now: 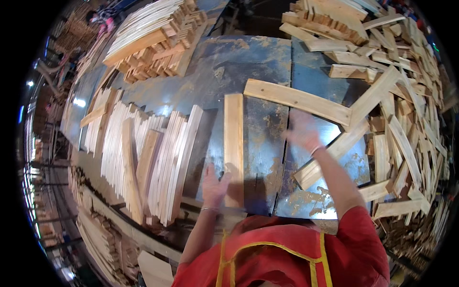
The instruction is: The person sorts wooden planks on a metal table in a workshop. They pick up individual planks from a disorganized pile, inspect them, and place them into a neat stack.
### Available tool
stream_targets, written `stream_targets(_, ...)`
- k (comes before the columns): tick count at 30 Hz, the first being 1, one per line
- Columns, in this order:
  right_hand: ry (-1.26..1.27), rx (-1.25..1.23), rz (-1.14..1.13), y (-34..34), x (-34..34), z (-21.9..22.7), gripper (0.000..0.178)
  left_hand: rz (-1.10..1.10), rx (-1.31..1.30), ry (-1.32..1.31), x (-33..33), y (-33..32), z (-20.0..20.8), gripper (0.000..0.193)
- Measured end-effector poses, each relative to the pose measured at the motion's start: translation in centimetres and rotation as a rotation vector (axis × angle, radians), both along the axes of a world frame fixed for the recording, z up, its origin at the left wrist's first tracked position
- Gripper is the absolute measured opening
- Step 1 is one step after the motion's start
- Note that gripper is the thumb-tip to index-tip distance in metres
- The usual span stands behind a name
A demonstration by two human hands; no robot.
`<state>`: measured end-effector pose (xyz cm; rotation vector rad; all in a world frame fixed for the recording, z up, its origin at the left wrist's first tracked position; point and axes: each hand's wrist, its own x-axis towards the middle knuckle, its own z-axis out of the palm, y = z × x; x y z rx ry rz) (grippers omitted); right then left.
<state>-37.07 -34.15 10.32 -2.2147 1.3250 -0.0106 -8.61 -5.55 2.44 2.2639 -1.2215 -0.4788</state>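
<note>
My left hand (213, 184) rests with spread fingers against the near end of a pale wooden slat (234, 138) that lies lengthwise on the blue metal table (267, 71). My right hand (302, 131) is blurred, open, hovering over the table just below a long slat (299, 99) lying crosswise. It holds nothing. Another slat (334, 150) lies slanted right beside my right forearm.
A row of slats (148, 153) stands on edge at the left. A loose heap of slats (406, 119) fills the right side. Stacked wood pieces (153, 43) sit at the far left, more (330, 21) at the far right.
</note>
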Motion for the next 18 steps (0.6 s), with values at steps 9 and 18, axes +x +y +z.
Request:
stream_targets(9,0.271,0.321,0.04,-7.0,-9.0,0.8,0.11,0.038,0.343,-0.042,-8.0,-1.2,1.3,0.083)
stream_targets(18,-0.434,0.611,0.151,17.6,1.9,-6.7,0.103,0.03,-0.079,1.608,-8.5,1.7,5.1,0.08)
